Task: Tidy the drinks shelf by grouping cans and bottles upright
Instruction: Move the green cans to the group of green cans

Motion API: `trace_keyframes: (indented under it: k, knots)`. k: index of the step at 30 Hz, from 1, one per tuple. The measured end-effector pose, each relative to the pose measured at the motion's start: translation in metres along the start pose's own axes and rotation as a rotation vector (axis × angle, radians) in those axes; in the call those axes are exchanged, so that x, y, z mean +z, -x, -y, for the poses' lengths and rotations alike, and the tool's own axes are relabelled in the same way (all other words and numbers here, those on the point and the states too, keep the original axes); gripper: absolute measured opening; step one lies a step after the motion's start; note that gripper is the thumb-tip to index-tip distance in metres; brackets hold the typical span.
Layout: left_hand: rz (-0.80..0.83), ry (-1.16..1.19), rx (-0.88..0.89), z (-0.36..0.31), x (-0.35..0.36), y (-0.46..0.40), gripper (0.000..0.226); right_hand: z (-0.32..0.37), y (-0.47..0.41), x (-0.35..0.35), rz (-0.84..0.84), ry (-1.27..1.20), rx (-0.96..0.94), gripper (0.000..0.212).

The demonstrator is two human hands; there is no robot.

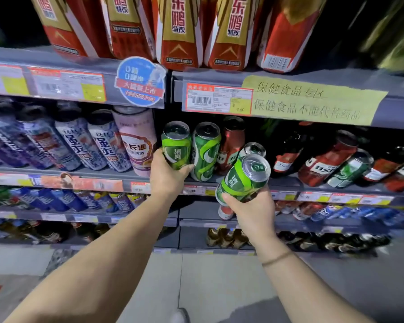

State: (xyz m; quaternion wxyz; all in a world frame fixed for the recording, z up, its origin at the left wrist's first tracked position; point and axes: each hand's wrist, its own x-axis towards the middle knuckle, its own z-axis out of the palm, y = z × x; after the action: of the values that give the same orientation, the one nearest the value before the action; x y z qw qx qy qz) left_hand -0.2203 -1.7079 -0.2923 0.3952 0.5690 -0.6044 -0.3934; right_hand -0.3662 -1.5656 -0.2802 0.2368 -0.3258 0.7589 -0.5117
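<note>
My left hand (167, 174) grips a light-green can (176, 145) standing upright on the middle shelf (287, 183). A darker green can (205, 151) stands right beside it, with a red can (231, 142) behind. My right hand (252, 207) holds a second green can (244, 178) tilted, its top facing me, in front of the shelf edge. Another green can's top (254, 149) shows just behind it. Further right, red cans (329, 157) and one green can (350, 169) stand on the same shelf.
A pink can (138, 141) and blue-white cans (89, 141) fill the shelf's left half. Large red-and-gold bottles (177, 31) stand on the shelf above. Price labels and a yellow paper notice (313, 101) line the shelf edges. Lower shelves hold more cans and bottles. Grey floor lies below.
</note>
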Motion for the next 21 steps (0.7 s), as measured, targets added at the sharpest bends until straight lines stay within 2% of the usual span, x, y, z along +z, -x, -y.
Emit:
trace_keyframes:
  k: [5,7,14,19,21]
  knots:
    - [-0.026,-0.021,0.015,0.003,0.015,0.003,0.078,-0.008,0.004,0.001,-0.027,-0.003,-0.018,0.049]
    - [-0.016,-0.013,0.006,0.005,0.019,0.005,0.079,-0.012,0.004,0.001,-0.031,-0.005,-0.013,0.047]
    - [0.105,0.028,-0.047,0.010,0.025,0.001,0.081,-0.028,-0.001,0.003,-0.047,-0.004,0.014,0.053]
    - [0.230,-0.018,-0.016,0.013,0.033,-0.003,0.096,-0.032,-0.006,0.004,-0.028,0.026,0.013,0.050]
    - [0.259,-0.037,-0.001,0.014,0.036,-0.002,0.109,-0.031,-0.009,0.004,-0.025,0.023,0.019,0.049]
